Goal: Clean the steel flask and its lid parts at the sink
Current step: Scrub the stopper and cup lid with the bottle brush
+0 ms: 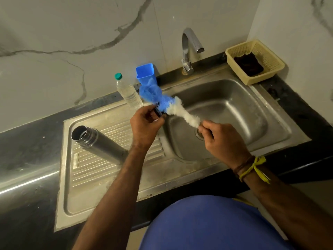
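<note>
Left hand (146, 121) curled tight around a small dark lid part (158, 112), mostly hidden by the fingers, held over the left rim of the basin. Right hand (219, 137) pinches the handle end of a bottle brush (173, 107); white bristles next to the right hand, blue bristles at the far end. Brush crosses the lid part, bristles touching it; blue end is blurred. Right wrist has a yellow thread (255, 167) and brown bands.

Steel flask (98, 143) stands open, no lid, on the ribbed drainboard (100, 174) left of the basin, looks tilted in the wide-angle view; its base is hidden behind the left forearm. Steel sink (239, 112) set in a dark countertop (27, 147), drain partly covered by the right hand. Marble-look wall behind.

Chrome tap (188, 49) at the back of the sink. Blue plastic holder (146, 73) against the wall, just behind the brush's blue end. Clear plastic bottle (127, 91) with green cap just left of it. Cream basket (255, 61) in the right corner with a dark cloth (248, 64) inside. Blue garment of the person at the bottom of the frame.
</note>
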